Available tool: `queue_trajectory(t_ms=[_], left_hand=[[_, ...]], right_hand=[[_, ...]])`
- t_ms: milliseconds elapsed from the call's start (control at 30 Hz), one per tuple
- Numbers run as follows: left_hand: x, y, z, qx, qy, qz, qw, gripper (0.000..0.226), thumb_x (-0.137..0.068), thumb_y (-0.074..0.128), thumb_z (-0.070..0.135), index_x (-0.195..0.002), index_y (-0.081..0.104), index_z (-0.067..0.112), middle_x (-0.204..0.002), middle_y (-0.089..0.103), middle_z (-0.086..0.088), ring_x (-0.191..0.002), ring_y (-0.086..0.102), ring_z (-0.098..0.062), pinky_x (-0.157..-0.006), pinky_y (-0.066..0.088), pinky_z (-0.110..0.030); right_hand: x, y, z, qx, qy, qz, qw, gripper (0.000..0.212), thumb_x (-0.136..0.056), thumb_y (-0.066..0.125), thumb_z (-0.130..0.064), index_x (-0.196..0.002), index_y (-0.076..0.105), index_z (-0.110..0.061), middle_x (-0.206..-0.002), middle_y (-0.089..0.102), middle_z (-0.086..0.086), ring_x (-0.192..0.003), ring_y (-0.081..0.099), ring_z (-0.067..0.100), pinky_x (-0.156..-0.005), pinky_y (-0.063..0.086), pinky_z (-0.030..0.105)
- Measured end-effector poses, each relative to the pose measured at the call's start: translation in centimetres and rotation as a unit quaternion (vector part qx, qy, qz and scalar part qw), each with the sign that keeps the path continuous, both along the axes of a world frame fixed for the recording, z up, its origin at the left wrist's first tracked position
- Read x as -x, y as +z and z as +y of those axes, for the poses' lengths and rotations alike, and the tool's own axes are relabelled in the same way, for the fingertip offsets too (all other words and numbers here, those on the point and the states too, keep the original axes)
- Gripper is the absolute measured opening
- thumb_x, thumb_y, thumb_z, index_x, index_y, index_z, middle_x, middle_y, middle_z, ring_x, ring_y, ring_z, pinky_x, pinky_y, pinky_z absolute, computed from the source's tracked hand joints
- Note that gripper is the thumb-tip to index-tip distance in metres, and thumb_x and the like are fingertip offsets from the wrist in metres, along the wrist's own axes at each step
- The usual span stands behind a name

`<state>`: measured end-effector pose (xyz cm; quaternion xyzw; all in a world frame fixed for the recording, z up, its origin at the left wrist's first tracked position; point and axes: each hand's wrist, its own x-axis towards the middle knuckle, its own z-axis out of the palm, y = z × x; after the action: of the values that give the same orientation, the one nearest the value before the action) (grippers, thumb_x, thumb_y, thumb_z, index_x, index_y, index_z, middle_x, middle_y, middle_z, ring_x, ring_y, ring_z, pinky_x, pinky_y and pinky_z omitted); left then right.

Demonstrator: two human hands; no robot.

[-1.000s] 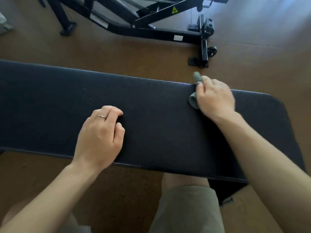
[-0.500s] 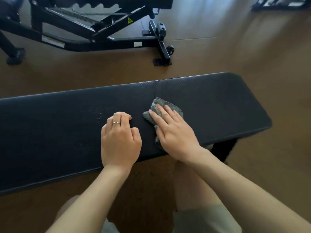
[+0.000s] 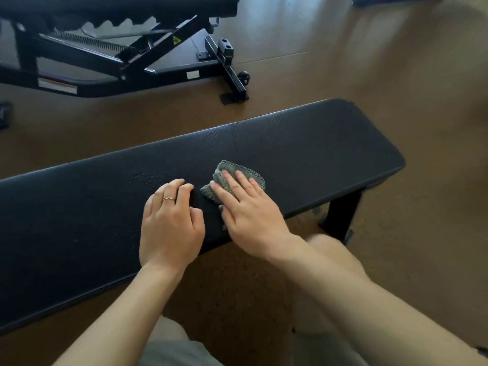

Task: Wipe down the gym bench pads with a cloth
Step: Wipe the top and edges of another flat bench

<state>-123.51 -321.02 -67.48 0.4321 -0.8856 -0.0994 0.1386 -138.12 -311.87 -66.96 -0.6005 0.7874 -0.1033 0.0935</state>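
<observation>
A long black bench pad runs across the view from lower left to upper right. A grey-green cloth lies on it near the middle, bunched at its left side. My right hand presses flat on the cloth with straight fingers, covering most of it. My left hand rests on the pad just left of the cloth, fingers curled under, a ring on one finger, holding nothing. A patch of small droplets sits on the pad beyond my left hand.
A black adjustable bench frame with a small wheel stands on the brown floor behind the pad. The pad's black leg is at the right. My knees and shorts are below the near edge.
My right hand has slid the cloth from the pad's far edge to the middle, beside my left hand. The view has shifted right and the pad's right end shows.
</observation>
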Motion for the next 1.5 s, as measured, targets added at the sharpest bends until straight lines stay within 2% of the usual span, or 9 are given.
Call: queue_trajectory(t_ms=[67, 300, 500, 633, 900, 1000, 1133, 1400, 1500], left_hand=[[-0.2, 0.2, 0.0, -0.007, 0.005, 0.011, 1.000, 0.041, -0.097, 0.054, 0.017, -0.137, 0.058, 0.010, -0.145, 0.056, -0.011, -0.138, 0.047, -0.029, -0.118, 0.037, -0.048], [-0.2, 0.1, 0.0, -0.006, 0.004, 0.017, 1.000, 0.042, -0.097, 0.053, 0.021, -0.137, 0.058, 0.011, -0.144, 0.057, -0.009, -0.138, 0.048, -0.028, -0.119, 0.037, -0.047], [-0.4, 0.0, -0.3, 0.008, -0.001, 0.013, 1.000, 0.040, -0.099, 0.047, 0.019, -0.136, 0.058, 0.010, -0.142, 0.058, -0.011, -0.137, 0.049, -0.029, -0.119, 0.037, -0.049], [-0.7, 0.0, -0.3, -0.011, -0.009, 0.029, 0.999, 0.040, -0.100, 0.050, 0.018, -0.139, 0.057, 0.011, -0.145, 0.056, -0.010, -0.139, 0.047, -0.027, -0.121, 0.034, -0.046], [-0.6, -0.2, -0.2, -0.012, -0.007, 0.038, 0.999, 0.041, -0.099, 0.051, 0.020, -0.139, 0.057, 0.012, -0.145, 0.056, -0.009, -0.139, 0.046, -0.027, -0.121, 0.032, -0.045], [-0.5, -0.2, -0.1, -0.008, -0.007, 0.032, 0.999, 0.041, -0.098, 0.051, 0.019, -0.138, 0.057, 0.011, -0.144, 0.057, -0.010, -0.138, 0.047, -0.028, -0.120, 0.034, -0.046], [-0.4, -0.1, 0.1, -0.010, 0.000, 0.027, 1.000, 0.040, -0.099, 0.053, 0.018, -0.138, 0.058, 0.011, -0.145, 0.057, -0.010, -0.138, 0.048, -0.028, -0.119, 0.037, -0.048], [-0.1, 0.0, 0.3, -0.017, 0.023, 0.033, 0.999, 0.038, -0.098, 0.054, 0.013, -0.136, 0.059, 0.013, -0.145, 0.057, -0.008, -0.137, 0.049, -0.028, -0.118, 0.038, -0.049], [-0.1, -0.1, 0.4, -0.012, 0.034, 0.043, 0.998, 0.037, -0.098, 0.054, 0.009, -0.135, 0.060, 0.013, -0.144, 0.059, -0.007, -0.135, 0.051, -0.029, -0.115, 0.042, -0.050]], right_hand=[[3.2, -0.3, 1.1, -0.003, 0.011, 0.036, 0.999, 0.056, -0.105, 0.018, -0.043, -0.160, 0.022, -0.034, -0.169, 0.013, -0.004, -0.157, 0.007, 0.016, -0.128, 0.005, 0.036], [8.2, -1.0, 0.7, 0.000, -0.343, 0.005, 0.939, 0.057, -0.107, 0.021, -0.037, -0.162, 0.022, -0.023, -0.170, 0.013, 0.007, -0.157, 0.009, 0.028, -0.127, 0.005, 0.044], [-6.1, -0.7, -0.6, 0.044, -0.141, -0.032, 0.989, 0.054, -0.107, 0.020, -0.039, -0.160, 0.026, -0.029, -0.169, 0.014, -0.002, -0.158, 0.002, 0.018, -0.128, 0.000, 0.039], [-3.2, -0.6, 1.0, 0.027, -0.096, 0.007, 0.995, 0.054, -0.107, 0.017, -0.044, -0.161, 0.022, -0.034, -0.169, 0.013, -0.007, -0.157, 0.004, 0.012, -0.128, 0.002, 0.035], [5.0, -1.1, 0.9, 0.017, -0.350, 0.016, 0.936, 0.055, -0.108, 0.022, -0.039, -0.161, 0.024, -0.026, -0.170, 0.016, 0.004, -0.157, 0.010, 0.025, -0.128, 0.006, 0.043], [-1.5, -1.3, 0.4, 0.067, -0.205, 0.018, 0.976, 0.053, -0.105, 0.030, -0.037, -0.157, 0.036, -0.028, -0.166, 0.027, 0.000, -0.156, 0.017, 0.024, -0.128, 0.009, 0.043], [-1.4, -0.7, 2.8, 0.026, -0.033, 0.037, 0.998, 0.053, -0.107, 0.024, -0.042, -0.159, 0.028, -0.033, -0.167, 0.020, -0.005, -0.156, 0.012, 0.016, -0.128, 0.007, 0.037], [12.7, -0.6, 3.8, 0.000, -0.325, 0.015, 0.946, 0.056, -0.108, 0.023, -0.040, -0.162, 0.023, -0.022, -0.170, 0.015, 0.006, -0.157, 0.011, 0.025, -0.128, 0.006, 0.042], [6.7, -0.9, 0.9, 0.051, -0.236, 0.017, 0.970, 0.057, -0.106, 0.024, -0.039, -0.160, 0.029, -0.019, -0.168, 0.020, 0.008, -0.156, 0.013, 0.028, -0.128, 0.006, 0.043]])
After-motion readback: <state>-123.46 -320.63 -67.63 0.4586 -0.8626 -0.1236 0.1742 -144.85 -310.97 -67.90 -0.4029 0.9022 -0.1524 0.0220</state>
